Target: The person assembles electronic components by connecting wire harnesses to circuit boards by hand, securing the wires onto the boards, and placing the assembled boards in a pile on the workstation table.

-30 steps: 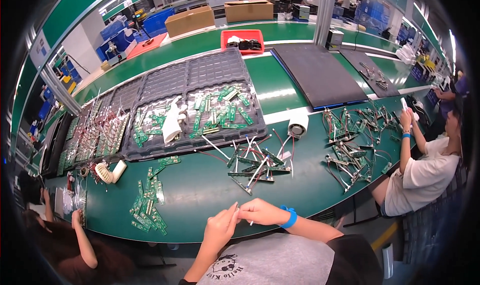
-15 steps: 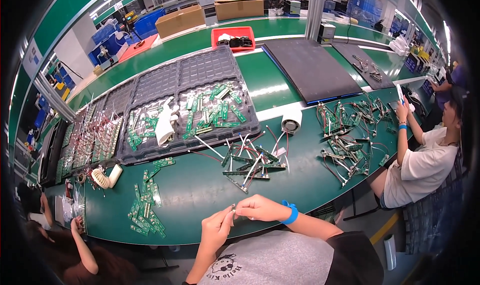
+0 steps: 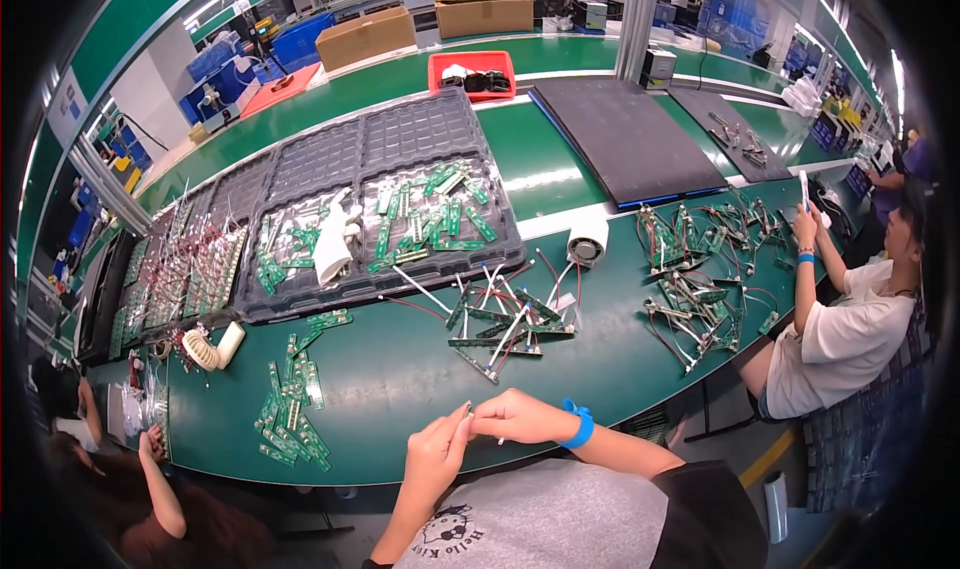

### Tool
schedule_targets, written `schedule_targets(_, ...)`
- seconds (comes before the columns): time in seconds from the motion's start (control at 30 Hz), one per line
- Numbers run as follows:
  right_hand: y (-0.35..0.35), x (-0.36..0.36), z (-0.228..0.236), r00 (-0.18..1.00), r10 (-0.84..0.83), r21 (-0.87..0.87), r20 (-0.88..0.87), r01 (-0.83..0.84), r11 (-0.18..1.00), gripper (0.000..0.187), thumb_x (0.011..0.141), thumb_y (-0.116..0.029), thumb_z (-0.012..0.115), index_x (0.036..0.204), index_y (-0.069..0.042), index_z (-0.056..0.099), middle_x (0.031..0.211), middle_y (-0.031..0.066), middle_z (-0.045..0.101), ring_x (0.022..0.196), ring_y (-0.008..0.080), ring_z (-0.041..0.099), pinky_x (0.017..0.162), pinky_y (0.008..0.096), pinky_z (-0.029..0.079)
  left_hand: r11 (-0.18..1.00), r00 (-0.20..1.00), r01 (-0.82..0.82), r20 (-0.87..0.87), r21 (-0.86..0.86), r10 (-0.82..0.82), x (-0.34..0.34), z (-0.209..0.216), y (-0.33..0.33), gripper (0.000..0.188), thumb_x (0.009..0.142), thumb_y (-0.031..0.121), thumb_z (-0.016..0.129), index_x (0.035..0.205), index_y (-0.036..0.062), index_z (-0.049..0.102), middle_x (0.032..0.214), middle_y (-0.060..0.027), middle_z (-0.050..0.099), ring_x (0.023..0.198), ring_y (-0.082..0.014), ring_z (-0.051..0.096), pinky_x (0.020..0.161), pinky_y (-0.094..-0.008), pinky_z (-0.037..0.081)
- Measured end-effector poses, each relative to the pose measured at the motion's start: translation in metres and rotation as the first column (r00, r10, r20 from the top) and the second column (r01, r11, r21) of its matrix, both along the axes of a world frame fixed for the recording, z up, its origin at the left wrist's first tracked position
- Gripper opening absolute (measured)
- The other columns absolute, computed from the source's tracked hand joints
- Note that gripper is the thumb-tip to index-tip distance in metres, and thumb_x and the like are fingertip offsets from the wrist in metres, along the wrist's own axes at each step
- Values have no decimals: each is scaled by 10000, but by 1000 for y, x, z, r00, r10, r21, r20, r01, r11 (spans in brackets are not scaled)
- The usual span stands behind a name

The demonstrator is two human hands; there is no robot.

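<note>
My left hand (image 3: 437,446) and my right hand (image 3: 513,415) meet at the table's near edge, fingers closed in a pinch. Between their fingertips a small part (image 3: 468,409) peeks out, mostly covered, so its kind cannot be told. A blue band circles my right wrist. Just beyond the hands lies a loose pile of green circuit boards with wires (image 3: 510,327), white and red leads sticking out. To the left, narrow bare circuit boards (image 3: 292,409) lie heaped on the green table (image 3: 400,389).
Black plastic trays (image 3: 320,154) hold more boards and a white glove (image 3: 336,241). A white fan (image 3: 587,241) stands beyond the wired pile; another wired heap (image 3: 700,309) lies right. A cream-coloured fan (image 3: 210,349) is at left. Co-workers sit on both sides.
My hands stay pinched together at nearly the same spot, with a slight shift of the fingers. The whole view has moved a little.
</note>
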State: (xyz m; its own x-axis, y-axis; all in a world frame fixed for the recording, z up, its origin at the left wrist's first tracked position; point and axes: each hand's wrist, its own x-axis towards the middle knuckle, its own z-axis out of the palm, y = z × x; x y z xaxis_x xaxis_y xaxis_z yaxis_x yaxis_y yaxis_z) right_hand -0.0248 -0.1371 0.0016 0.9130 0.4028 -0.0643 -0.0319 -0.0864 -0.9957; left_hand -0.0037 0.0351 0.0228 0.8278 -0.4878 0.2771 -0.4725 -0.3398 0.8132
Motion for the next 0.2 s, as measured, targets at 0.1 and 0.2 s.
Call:
schedule_targets(0.1,-2,0,7,1000,-14,54,-3,14,998,269,880,-250,495,873,-19,634,714,7,595,560,59,474,505,220,404,999,999,-38,-15,2,38,0,-6,2,194,818,71,565,989,-2,618,656,-136,584,525,-209,582,489,-287,446)
schedule_targets(0.2,-5,1,9,993,45,55,-109,-39,998,269,876,-268,508,911,-33,636,776,29,622,594,55,491,532,213,420,999,999,-33,-38,22,34,-2,-5,3,193,822,74,562,992,2,619,672,-138,595,553,-190,601,500,-284,454)
